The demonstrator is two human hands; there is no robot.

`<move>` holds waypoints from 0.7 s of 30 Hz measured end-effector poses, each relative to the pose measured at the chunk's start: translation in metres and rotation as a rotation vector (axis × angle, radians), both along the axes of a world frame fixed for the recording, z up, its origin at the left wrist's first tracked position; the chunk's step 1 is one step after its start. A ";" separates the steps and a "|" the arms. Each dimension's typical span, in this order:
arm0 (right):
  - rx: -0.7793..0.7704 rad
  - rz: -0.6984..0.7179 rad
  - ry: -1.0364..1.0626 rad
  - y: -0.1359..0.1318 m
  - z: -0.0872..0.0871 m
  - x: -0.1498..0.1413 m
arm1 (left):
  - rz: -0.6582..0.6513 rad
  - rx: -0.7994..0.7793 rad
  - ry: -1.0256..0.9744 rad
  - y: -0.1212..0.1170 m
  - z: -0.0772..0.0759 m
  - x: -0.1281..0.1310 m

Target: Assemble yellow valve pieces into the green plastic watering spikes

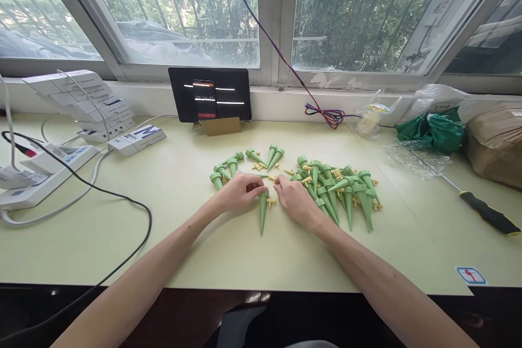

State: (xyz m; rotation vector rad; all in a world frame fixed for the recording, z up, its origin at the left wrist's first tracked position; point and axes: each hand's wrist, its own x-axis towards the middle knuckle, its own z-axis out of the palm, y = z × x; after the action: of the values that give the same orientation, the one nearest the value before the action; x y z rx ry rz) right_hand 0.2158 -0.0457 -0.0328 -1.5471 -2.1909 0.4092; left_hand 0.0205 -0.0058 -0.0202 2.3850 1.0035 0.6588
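My left hand point(240, 191) rests on the pale green table point(122, 228), fingers curled and pinched on the wide top end of a green cone-shaped spike point(263, 212) that points toward me. My right hand point(294, 198) lies close beside it with fingers bent together at a small yellow fitting point(271, 202) next to the spike; whether it grips the fitting is unclear. A heap of several green spikes and yellow fittings point(346, 190) sits just right of my right hand. A smaller group of green spikes point(236, 163) lies behind my left hand.
A tablet with a phone leaning on it point(210, 95) stands at the back by the window. White boxes point(81, 100) and a power strip with cables point(44, 166) are at left. A screwdriver point(485, 212), green bag point(432, 130) and brown parcel point(495, 144) lie at right.
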 end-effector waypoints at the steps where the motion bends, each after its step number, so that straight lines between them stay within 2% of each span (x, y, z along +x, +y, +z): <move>1: 0.006 0.003 0.012 0.000 0.000 0.000 | 0.006 -0.016 -0.004 0.001 0.000 0.000; 5: 0.023 0.016 0.066 -0.001 0.000 0.000 | 0.030 -0.053 -0.001 0.002 -0.001 -0.001; 14: 0.048 0.042 0.242 -0.001 -0.003 0.001 | 0.076 -0.005 -0.003 0.003 0.004 -0.004; 21: 0.160 0.049 0.350 0.000 -0.003 0.001 | 0.117 0.035 -0.057 0.005 0.006 -0.006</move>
State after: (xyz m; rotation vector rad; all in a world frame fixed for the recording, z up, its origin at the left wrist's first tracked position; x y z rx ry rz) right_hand 0.2168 -0.0460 -0.0359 -1.2341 -1.9414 0.4688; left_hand 0.0144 -0.0008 -0.0145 2.3367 1.1224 0.7890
